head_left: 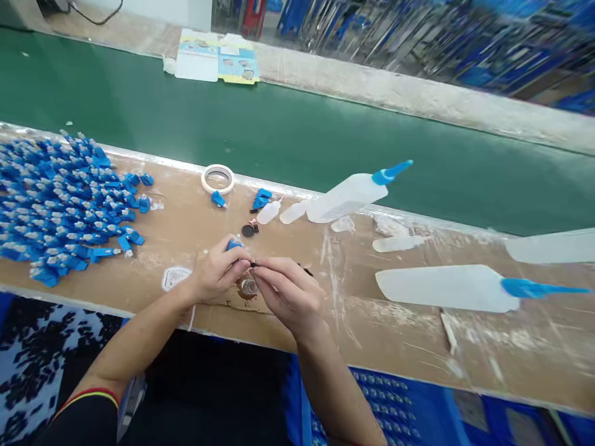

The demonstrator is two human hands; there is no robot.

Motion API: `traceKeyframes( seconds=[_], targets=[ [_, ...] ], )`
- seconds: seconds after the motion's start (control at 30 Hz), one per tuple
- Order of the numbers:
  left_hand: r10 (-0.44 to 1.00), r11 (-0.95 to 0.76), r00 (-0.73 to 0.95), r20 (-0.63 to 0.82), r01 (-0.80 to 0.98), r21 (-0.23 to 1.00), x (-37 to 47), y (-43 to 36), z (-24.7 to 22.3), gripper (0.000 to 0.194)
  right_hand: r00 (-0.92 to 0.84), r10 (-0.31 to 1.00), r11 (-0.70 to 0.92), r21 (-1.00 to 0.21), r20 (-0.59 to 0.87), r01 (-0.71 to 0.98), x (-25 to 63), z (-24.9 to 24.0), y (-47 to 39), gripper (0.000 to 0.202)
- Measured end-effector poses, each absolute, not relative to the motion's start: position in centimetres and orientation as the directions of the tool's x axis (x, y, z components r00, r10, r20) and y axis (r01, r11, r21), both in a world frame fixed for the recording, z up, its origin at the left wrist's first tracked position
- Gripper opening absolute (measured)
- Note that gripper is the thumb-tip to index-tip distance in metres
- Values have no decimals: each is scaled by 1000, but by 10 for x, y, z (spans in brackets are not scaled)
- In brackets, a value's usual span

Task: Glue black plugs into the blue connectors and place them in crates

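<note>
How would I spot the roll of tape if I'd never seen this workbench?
Find the green strip running behind the brown worktop. Near its edge, right of the big heap of blue pieces, lies the roll of tape. It's the pale ring with an open centre.

Blue part (234, 245): partly hidden
Black piece (253, 264): too small to tell
Pile (65, 204): cut off left
Background (418, 43): blurred

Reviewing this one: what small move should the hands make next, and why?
Probably firm up the right hand's pinch on the small black piece: it is tiny, the left hand also cradles a blue part, and a clear container sits close by.
</note>
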State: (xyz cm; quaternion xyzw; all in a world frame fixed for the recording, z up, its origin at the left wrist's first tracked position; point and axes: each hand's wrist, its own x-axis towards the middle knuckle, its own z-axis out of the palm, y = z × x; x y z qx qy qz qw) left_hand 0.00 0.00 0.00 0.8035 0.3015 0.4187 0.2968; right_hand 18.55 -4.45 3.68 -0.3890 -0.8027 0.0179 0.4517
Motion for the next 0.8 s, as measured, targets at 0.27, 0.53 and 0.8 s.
traceKeyframes(
  seconds=[0.27,0.53,0.8],
  targets=[
    [807,-581,421,415,436,687,3,-4,2,36,-330,650,661,-295,685,691,190,35,-44,23],
    [894,-315,358,271,70,946,-5,4,2,40,-287,859,503,-587,424,635,225,13,-67,11],
    [902,-108,387,190,-224,969,1,11,-7,53,-363,865,502,-599,346,624,225,-3,-73,14]
  ],
)
